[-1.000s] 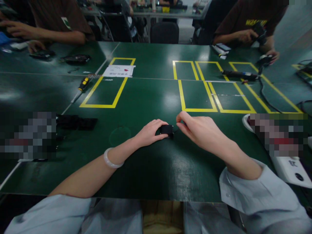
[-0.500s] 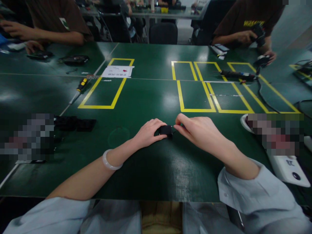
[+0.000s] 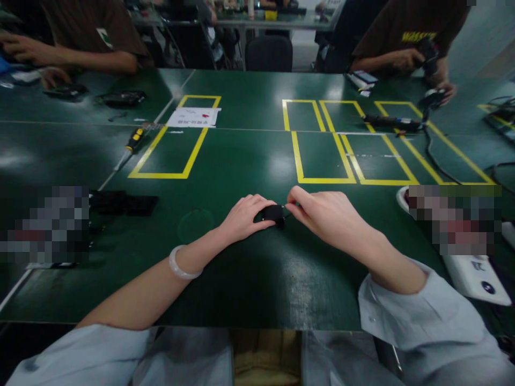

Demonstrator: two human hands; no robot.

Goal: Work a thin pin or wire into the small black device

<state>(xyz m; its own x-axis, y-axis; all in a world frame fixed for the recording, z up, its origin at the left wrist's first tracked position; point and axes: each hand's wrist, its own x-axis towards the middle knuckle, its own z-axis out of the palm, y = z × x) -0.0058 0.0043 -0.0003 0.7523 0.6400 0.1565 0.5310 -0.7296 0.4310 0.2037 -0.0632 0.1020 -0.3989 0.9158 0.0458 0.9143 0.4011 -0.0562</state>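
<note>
Between the thumb and fingers of my left hand (image 3: 246, 219) is a small black block-shaped part (image 3: 273, 214), held close over the green table (image 3: 241, 284). My right hand (image 3: 322, 214) is just to its right, thumb and forefinger pinched together. A thin dark piece shows between those fingertips and the block's right side; it is too small to name. Whether it joins the block I cannot tell. The right hand's other fingers are curled in.
Yellow tape rectangles (image 3: 324, 181) mark the table. A screwdriver (image 3: 135, 139) and a paper label (image 3: 193, 117) lie left of centre. Black parts (image 3: 140, 205) are at left; a white device (image 3: 478, 279) is at right. Two people handle devices across the table.
The black block has tilted slightly in my left hand. My right fingertips have shifted very slightly toward it. Otherwise the scene is the same.
</note>
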